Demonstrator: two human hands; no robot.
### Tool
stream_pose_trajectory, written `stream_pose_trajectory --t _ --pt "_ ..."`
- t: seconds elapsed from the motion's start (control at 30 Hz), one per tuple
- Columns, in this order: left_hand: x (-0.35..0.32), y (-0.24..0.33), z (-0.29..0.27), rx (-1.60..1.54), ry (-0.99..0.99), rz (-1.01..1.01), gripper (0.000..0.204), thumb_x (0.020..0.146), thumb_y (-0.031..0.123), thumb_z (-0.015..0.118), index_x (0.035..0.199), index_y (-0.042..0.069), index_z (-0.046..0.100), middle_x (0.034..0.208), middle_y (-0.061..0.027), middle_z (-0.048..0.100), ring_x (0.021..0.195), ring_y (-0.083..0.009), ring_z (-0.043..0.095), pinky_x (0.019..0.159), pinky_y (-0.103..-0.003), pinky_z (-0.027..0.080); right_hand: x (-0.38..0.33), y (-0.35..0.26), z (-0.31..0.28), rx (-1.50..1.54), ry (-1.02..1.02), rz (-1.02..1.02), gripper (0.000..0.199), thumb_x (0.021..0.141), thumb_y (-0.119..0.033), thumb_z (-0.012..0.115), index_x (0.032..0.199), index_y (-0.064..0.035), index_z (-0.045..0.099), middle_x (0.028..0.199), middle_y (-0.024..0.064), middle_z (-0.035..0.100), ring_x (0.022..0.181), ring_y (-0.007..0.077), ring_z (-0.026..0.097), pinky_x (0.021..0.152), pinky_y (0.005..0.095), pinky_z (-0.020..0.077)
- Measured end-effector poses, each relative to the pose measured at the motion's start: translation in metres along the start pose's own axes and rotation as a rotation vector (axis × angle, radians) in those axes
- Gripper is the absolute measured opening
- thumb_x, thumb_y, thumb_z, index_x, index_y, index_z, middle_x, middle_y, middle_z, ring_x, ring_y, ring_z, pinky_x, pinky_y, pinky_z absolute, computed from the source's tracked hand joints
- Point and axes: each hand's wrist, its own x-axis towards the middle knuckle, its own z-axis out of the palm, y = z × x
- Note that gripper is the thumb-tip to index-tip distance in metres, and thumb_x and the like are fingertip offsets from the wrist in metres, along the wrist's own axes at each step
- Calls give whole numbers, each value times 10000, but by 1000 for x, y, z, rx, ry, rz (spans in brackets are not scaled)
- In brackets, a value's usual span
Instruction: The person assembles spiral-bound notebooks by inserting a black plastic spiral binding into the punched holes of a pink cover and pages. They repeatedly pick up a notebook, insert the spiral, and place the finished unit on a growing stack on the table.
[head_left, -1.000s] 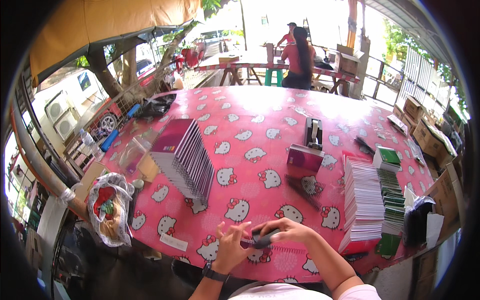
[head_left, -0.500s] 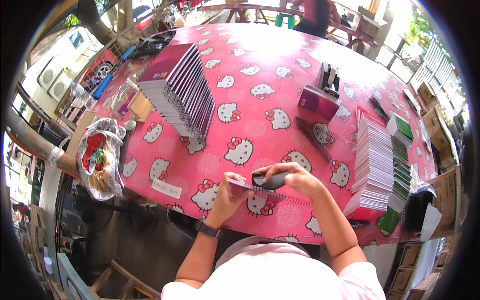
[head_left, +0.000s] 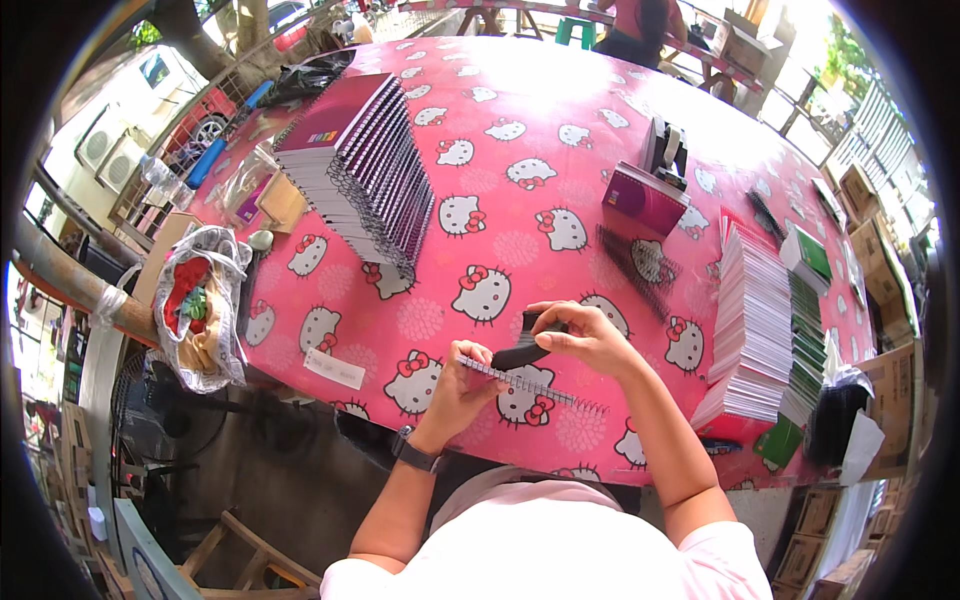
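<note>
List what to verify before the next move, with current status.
1. Left hand gripping the spiral notebook: ok.
2. Right hand holding the dark tool: ok.
3. Coil ending flush with the notebook: not ok, it sticks out past the right end.
4. Coil through every hole: cannot tell, too small.
5. Tool touching the notebook: cannot tell, they overlap in view.
6. Purple notebook stack apart from both hands: ok.

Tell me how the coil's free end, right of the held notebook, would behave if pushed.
The coil's free end would probably flex easily, being thin open loops; it may spring back, given its spiral shape.
</note>
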Motion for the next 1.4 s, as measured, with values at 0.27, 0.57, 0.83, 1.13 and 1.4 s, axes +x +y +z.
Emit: stream_pose_trajectory --t 0.27,0.57,0.83,1.13,1.4 --pt "8 7 11 177 5 -72 405 779 -39 705 984 91 381 967 -35 446 950 -133 482 876 -291 420 -7 -4 -4 -148 229 -76 413 712 -318 808 938 -6 658 1170 114 611 922 136 563 755 273 443" --pt "15 -2 12 327 -41 76 410 773 24 733 1003 66 396 948 -55 486 906 -152 505 827 -299 434 -13 14 -23 -746 489 -304 366 681 -219 792 965 -50 636 1251 179 547 1181 346 468 972 423 414" --pt "34 48 40 459 -16 91 291 822 45 691 1041 38 500 937 -32 567 853 -123 531 793 -259 438 -29 -47 27 -471 253 -341 276 784 -135 709 1027 -50 610 985 108 631 889 269 595 745 340 492" --pt "36 58 31 297 149 174 119 846 120 678 940 50 652 868 -35 656 793 -126 590 702 -268 458 -27 -53 35 -322 369 -483 229 846 -30 647 1071 -20 604 904 89 630 796 153 624 680 267 509" --pt "37 72 26 317 141 218 122 824 101 694 937 70 661 847 -29 649 755 -120 600 675 -258 457 -17 -58 38 -281 307 -496 239 808 -80 715 1000 -2 595 853 57 603 723 122 584 627 241 478"
